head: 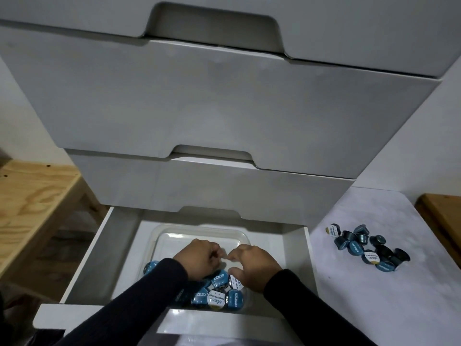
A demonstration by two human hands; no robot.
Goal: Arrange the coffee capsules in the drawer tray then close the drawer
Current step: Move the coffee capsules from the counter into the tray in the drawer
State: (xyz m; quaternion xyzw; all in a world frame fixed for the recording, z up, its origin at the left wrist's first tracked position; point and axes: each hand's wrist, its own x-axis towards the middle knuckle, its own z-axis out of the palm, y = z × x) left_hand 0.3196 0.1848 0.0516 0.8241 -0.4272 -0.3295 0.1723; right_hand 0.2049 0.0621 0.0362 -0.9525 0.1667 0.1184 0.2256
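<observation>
The bottom drawer (pixel 86 258) stands pulled out. Inside it lies a clear plastic tray (pixel 199 227). Several blue and white coffee capsules (pixel 217 299) sit lid-up in the tray's near half; its far half is bare. Both hands reach into the tray just above those capsules. My left hand (pixel 199 258) has its fingers curled closed, and no capsule shows in it. My right hand (pixel 252 265) is arched over the capsules, thumb apart from the fingers, fingertips almost meeting the left hand's. A loose pile of capsules (pixel 369 245) lies on the white surface to the drawer's right.
Two closed white drawers (pixel 212 186) overhang the open one from above. A pale wooden shelf (pixel 30 203) stands on the left. A wooden edge (pixel 441 216) borders the white surface (pixel 374 308) on the far right.
</observation>
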